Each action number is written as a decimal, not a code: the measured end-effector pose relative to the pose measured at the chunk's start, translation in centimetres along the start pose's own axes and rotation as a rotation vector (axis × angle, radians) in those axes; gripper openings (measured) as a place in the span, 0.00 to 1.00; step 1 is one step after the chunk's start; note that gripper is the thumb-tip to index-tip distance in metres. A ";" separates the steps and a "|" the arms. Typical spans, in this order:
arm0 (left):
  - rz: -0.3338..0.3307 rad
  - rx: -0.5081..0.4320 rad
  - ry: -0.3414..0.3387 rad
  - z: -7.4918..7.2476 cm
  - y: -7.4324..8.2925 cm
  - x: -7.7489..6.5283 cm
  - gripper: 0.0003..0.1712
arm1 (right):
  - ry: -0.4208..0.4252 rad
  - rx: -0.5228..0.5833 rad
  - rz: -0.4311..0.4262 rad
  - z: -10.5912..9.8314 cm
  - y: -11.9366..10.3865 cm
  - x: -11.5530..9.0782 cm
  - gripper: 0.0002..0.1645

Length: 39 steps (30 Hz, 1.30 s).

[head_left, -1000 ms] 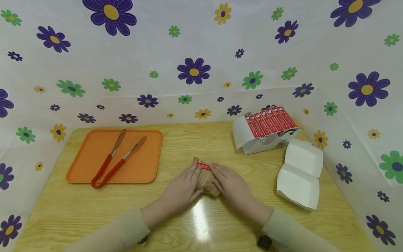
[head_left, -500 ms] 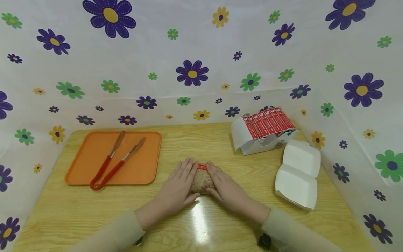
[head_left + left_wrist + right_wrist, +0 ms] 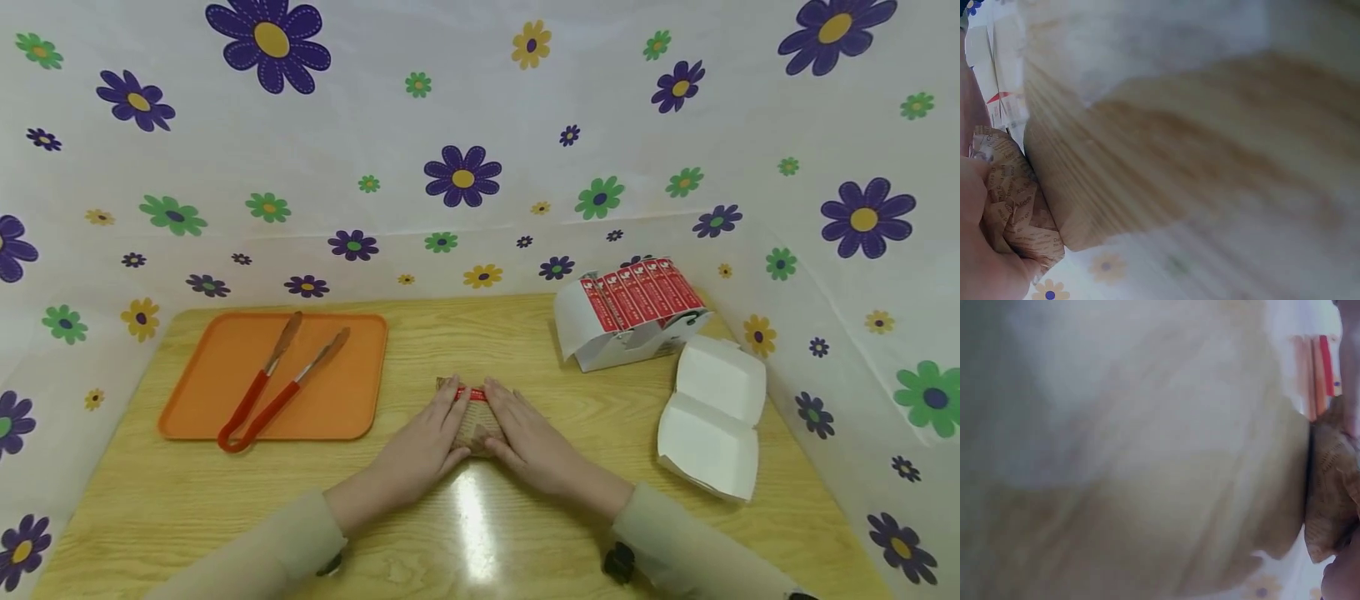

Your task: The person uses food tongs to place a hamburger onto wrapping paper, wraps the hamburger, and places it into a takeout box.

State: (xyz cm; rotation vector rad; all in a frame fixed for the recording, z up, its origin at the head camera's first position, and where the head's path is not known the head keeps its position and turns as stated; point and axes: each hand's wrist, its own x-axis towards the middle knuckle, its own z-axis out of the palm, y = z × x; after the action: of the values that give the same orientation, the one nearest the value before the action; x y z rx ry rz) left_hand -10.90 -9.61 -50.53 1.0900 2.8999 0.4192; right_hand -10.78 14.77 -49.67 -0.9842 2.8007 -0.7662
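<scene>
Between both hands, at the middle of the table, lies a small bundle wrapped in brown printed paper (image 3: pixel 472 427) with a red strip sticker (image 3: pixel 472 394) across its far side. My left hand (image 3: pixel 416 450) rests along its left side with straight fingers. Along the right side lies my right hand (image 3: pixel 536 446), fingers straight as well, thumb at the near edge. In the left wrist view the crumpled paper (image 3: pixel 1019 206) shows printed lettering beside the hand. The right wrist view has the wrapping (image 3: pixel 1332 494) at its right edge. What is inside stays hidden.
To the left, red-handled tongs (image 3: pixel 262 404) lie on an orange tray (image 3: pixel 352 408). At the back right stands a white box of red-and-white packets (image 3: pixel 637 292). An opened white clamshell box (image 3: pixel 708 450) sits at the right. Flower-printed sheeting (image 3: pixel 465 100) surrounds the wooden table (image 3: pixel 480 333).
Both hands and the wrapped bundle have shifted slightly left and the bundle has turned a little. The hands stay against its sides. Tray, tongs and boxes have stayed put.
</scene>
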 end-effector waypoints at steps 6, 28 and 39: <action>-0.021 0.023 -0.002 -0.2 0.2 0.0 0.47 | 0.121 0.160 0.110 -2.2 0.6 -1.1 0.41; -0.053 0.158 0.097 0.4 -0.2 0.2 0.49 | 0.954 0.658 0.478 -12.3 8.3 -13.9 0.26; -0.057 0.160 0.094 0.3 -0.2 0.2 0.50 | 0.885 0.601 1.057 -12.5 11.3 -19.7 0.25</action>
State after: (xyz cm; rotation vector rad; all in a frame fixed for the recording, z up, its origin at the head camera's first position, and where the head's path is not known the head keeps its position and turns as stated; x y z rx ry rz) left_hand -11.16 -9.56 -50.89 1.0290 3.0848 0.2460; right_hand -4.44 39.63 -45.94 1.0808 2.6376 -1.8637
